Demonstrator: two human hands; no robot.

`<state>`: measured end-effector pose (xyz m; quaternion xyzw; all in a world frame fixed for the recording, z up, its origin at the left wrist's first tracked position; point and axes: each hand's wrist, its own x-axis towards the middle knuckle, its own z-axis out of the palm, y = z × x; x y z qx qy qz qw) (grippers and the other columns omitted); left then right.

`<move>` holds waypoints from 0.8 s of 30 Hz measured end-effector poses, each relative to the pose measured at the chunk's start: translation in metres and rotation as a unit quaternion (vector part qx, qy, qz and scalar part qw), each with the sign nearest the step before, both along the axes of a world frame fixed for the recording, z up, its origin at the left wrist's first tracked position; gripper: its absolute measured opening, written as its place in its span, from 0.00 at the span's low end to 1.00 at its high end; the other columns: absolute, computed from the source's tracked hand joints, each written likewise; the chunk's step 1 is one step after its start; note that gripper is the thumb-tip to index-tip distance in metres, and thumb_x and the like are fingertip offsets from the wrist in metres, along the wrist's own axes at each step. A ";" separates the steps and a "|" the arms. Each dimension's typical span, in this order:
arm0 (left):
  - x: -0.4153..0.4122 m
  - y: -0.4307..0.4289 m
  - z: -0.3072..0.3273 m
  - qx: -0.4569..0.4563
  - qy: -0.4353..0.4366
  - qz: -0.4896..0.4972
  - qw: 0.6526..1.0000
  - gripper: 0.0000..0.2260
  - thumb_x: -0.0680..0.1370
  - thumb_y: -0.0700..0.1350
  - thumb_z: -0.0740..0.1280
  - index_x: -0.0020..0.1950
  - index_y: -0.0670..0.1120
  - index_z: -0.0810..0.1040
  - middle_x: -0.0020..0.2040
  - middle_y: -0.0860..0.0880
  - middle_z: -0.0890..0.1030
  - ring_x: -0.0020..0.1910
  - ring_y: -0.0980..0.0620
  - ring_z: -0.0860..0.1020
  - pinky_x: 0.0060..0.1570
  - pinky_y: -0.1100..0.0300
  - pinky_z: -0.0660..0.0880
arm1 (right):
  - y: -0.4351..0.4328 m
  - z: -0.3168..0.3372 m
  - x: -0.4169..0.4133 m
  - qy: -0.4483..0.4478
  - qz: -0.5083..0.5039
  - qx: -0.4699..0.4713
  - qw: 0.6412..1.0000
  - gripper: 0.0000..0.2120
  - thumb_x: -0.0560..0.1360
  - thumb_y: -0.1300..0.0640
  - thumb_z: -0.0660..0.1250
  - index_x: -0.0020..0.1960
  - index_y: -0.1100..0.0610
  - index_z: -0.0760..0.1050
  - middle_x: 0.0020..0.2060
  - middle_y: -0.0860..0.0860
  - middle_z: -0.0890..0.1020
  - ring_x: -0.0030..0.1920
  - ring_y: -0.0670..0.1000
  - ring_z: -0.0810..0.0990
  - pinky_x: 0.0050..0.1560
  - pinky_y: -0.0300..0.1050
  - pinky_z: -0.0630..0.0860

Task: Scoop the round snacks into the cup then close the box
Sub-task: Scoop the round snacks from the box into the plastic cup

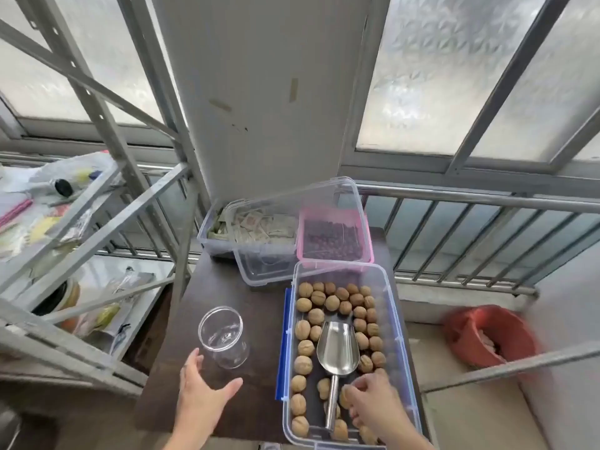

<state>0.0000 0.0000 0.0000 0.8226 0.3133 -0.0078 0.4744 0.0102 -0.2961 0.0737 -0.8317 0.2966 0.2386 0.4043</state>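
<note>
A clear plastic box (pixel 401 345) with blue clips stands open on the dark table, holding several round brown walnuts (pixel 331 302). A metal scoop (pixel 337 347) lies among them, bowl away from me. My right hand (pixel 373 405) is inside the box by the scoop's handle, fingers curled beside it, not clearly gripping. The empty clear cup (pixel 224 336) stands left of the box. My left hand (pixel 203 394) is spread open just in front of the cup, fingertips close to its base. The clear lid (pixel 292 228) leans behind the box.
Behind stand a pink box of dark round pieces (pixel 334 237) and a clear box of packets (pixel 220 232). A metal shelf rack (pixel 81 222) with bags is at the left. A red bin (pixel 490 336) sits on the floor at the right, behind a railing (pixel 487 203).
</note>
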 end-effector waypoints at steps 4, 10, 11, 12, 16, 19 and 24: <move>0.025 0.003 -0.004 -0.028 0.015 -0.018 0.999 0.51 0.62 0.51 0.84 0.78 0.53 0.58 0.74 0.48 0.68 0.70 0.43 0.72 0.69 0.43 0.69 | 0.019 -0.009 0.018 0.034 0.056 -0.103 0.992 0.20 0.66 0.40 0.69 0.29 0.56 0.77 0.26 0.51 0.83 0.32 0.51 0.82 0.33 0.44 0.77; 0.047 0.000 -0.009 -0.040 -0.018 -0.028 0.999 0.49 0.63 0.49 0.84 0.77 0.58 0.59 0.75 0.53 0.68 0.72 0.47 0.71 0.70 0.44 0.69 | 0.044 -0.021 0.025 0.059 0.029 -0.130 0.989 0.22 0.65 0.40 0.70 0.47 0.57 0.80 0.34 0.51 0.76 0.39 0.52 0.75 0.33 0.45 0.72; 0.049 0.001 -0.010 -0.042 -0.023 -0.029 0.998 0.48 0.63 0.50 0.84 0.76 0.59 0.60 0.75 0.54 0.69 0.72 0.48 0.71 0.70 0.46 0.68 | 0.046 -0.020 0.025 0.066 0.022 -0.133 0.989 0.21 0.67 0.41 0.70 0.49 0.57 0.79 0.33 0.48 0.71 0.40 0.53 0.75 0.35 0.45 0.72; 0.052 0.002 -0.010 -0.043 -0.027 -0.030 0.998 0.48 0.62 0.49 0.84 0.75 0.60 0.61 0.73 0.55 0.71 0.71 0.50 0.71 0.70 0.48 0.68 | 0.048 -0.019 0.024 0.080 0.014 -0.134 0.988 0.20 0.67 0.42 0.69 0.49 0.56 0.78 0.33 0.46 0.67 0.43 0.54 0.77 0.38 0.46 0.73; 0.059 0.008 -0.010 -0.070 -0.035 -0.051 0.996 0.43 0.62 0.45 0.85 0.71 0.59 0.67 0.67 0.58 0.76 0.69 0.54 0.73 0.67 0.55 0.68 | 0.047 -0.023 0.023 0.095 0.000 -0.120 0.988 0.20 0.63 0.42 0.65 0.45 0.57 0.78 0.40 0.52 0.81 0.46 0.57 0.82 0.43 0.51 0.79; 0.062 0.011 -0.005 -0.065 -0.041 -0.069 0.995 0.40 0.61 0.45 0.85 0.67 0.61 0.68 0.65 0.58 0.77 0.67 0.55 0.74 0.66 0.56 0.68 | 0.039 -0.023 0.021 0.076 -0.012 -0.090 0.993 0.13 0.70 0.46 0.63 0.42 0.56 0.75 0.44 0.55 0.84 0.46 0.58 0.82 0.45 0.51 0.78; 0.063 0.009 0.021 -0.058 -0.070 -0.114 0.989 0.41 0.62 0.43 0.85 0.69 0.57 0.68 0.65 0.56 0.76 0.65 0.57 0.74 0.63 0.57 0.69 | 0.002 0.007 -0.004 0.019 -0.019 -0.069 0.997 0.06 0.76 0.51 0.63 0.44 0.52 0.77 0.40 0.51 0.84 0.45 0.55 0.81 0.45 0.50 0.76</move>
